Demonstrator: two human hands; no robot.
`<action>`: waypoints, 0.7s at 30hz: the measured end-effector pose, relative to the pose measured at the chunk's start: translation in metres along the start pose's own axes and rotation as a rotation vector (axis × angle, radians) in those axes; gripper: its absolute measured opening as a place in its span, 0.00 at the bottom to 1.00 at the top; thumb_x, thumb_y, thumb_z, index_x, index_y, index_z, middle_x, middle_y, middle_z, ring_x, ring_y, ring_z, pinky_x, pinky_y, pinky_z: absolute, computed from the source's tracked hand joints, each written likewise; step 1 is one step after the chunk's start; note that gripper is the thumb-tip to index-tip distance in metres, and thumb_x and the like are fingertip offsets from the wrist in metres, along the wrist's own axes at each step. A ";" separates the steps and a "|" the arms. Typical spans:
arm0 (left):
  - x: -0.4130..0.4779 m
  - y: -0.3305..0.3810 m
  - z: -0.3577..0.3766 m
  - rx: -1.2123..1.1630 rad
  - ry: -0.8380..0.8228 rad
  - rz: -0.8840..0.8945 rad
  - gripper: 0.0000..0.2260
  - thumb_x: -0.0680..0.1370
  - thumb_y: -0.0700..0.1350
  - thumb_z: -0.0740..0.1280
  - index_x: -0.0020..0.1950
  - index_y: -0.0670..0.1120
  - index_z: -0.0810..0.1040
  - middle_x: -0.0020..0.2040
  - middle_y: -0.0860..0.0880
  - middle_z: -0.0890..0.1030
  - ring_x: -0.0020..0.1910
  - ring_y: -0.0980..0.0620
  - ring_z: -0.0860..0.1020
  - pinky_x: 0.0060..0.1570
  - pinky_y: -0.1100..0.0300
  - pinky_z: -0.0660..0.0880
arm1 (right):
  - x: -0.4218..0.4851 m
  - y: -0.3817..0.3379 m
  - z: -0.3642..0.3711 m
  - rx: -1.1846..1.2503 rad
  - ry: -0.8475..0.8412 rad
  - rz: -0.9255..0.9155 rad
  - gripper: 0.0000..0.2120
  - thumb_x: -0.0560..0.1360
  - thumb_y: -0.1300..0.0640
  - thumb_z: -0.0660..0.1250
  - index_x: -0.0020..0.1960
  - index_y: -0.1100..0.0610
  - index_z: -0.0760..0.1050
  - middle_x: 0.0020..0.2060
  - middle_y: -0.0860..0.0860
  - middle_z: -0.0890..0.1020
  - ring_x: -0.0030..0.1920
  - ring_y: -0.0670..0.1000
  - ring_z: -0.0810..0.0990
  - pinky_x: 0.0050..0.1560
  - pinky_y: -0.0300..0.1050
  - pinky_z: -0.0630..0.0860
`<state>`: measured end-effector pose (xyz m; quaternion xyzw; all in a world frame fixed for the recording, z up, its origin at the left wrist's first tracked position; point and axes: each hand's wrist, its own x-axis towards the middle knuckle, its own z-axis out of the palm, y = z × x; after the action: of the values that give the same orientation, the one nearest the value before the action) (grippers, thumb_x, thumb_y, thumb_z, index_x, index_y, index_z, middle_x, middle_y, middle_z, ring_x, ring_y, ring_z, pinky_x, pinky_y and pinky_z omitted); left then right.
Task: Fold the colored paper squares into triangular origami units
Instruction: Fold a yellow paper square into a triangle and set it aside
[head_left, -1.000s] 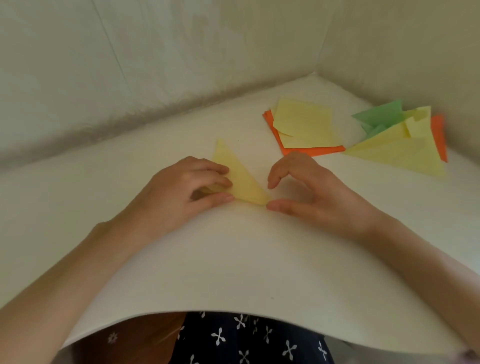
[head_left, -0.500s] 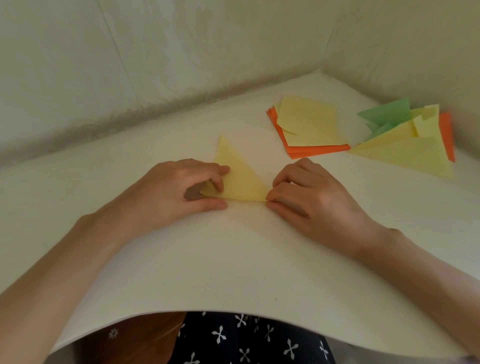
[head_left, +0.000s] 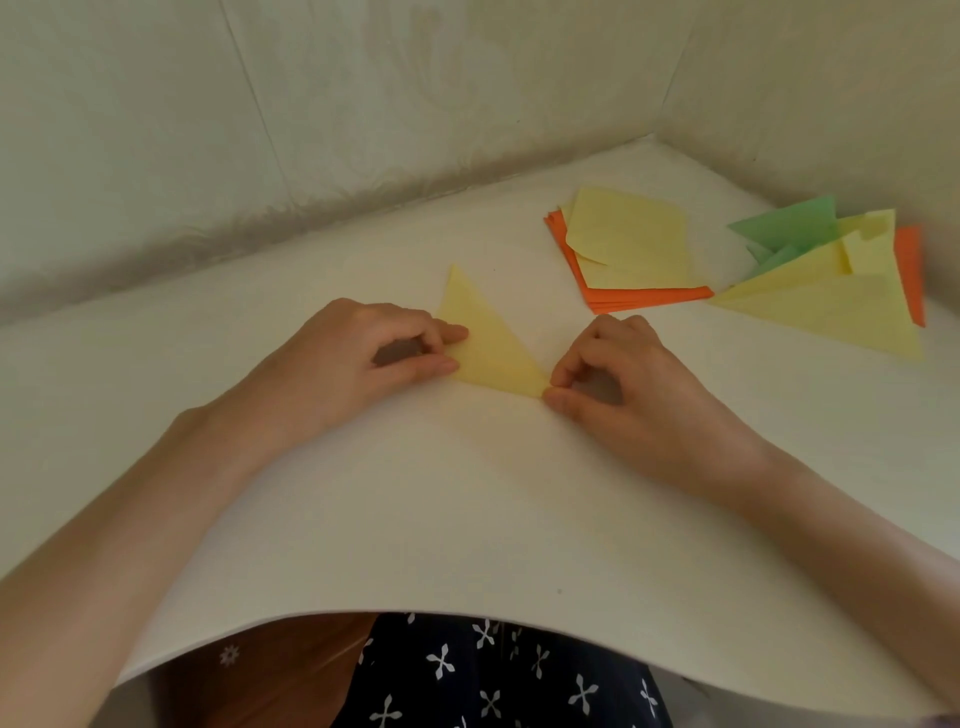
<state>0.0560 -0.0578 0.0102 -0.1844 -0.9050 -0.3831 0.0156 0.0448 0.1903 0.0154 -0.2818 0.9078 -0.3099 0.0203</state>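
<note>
Pinching the yellow folded paper triangle (head_left: 493, 353) on the white table (head_left: 467, 493), left hand (head_left: 363, 358) at its side, right hand (head_left: 623, 384) at its near tip, we judge this unit part-made, with a pile of yellow, green and orange folded units (head_left: 831, 301) done and a stack of yellow and orange paper squares (head_left: 634, 244) waiting.

Two hands (left hand (head_left: 337, 364), right hand (head_left: 644, 384)), one yellow triangle (head_left: 488, 348), one stack of squares (head_left: 634, 244), one heap of folded pieces (head_left: 831, 301).
</note>
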 end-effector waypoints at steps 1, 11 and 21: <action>0.000 0.001 0.001 -0.005 0.014 -0.003 0.09 0.72 0.56 0.68 0.40 0.52 0.76 0.54 0.64 0.79 0.54 0.67 0.77 0.60 0.67 0.71 | 0.000 -0.001 0.000 0.008 -0.009 0.037 0.09 0.74 0.55 0.67 0.38 0.46 0.70 0.41 0.43 0.72 0.47 0.47 0.66 0.47 0.28 0.62; 0.002 0.000 0.012 0.078 0.130 0.048 0.10 0.75 0.48 0.69 0.39 0.43 0.76 0.49 0.55 0.80 0.49 0.63 0.76 0.49 0.71 0.69 | 0.003 -0.008 0.014 -0.216 0.137 0.065 0.09 0.76 0.55 0.62 0.40 0.57 0.74 0.39 0.48 0.70 0.44 0.50 0.63 0.43 0.42 0.57; 0.004 -0.004 0.015 0.216 0.167 0.017 0.09 0.75 0.47 0.70 0.44 0.46 0.72 0.46 0.50 0.73 0.47 0.51 0.71 0.46 0.67 0.65 | 0.004 -0.006 0.015 -0.381 0.148 0.065 0.10 0.75 0.49 0.58 0.41 0.55 0.70 0.41 0.47 0.67 0.45 0.49 0.59 0.45 0.42 0.56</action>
<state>0.0527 -0.0487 -0.0020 -0.1565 -0.9349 -0.2973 0.1140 0.0478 0.1761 0.0077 -0.2278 0.9576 -0.1514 -0.0901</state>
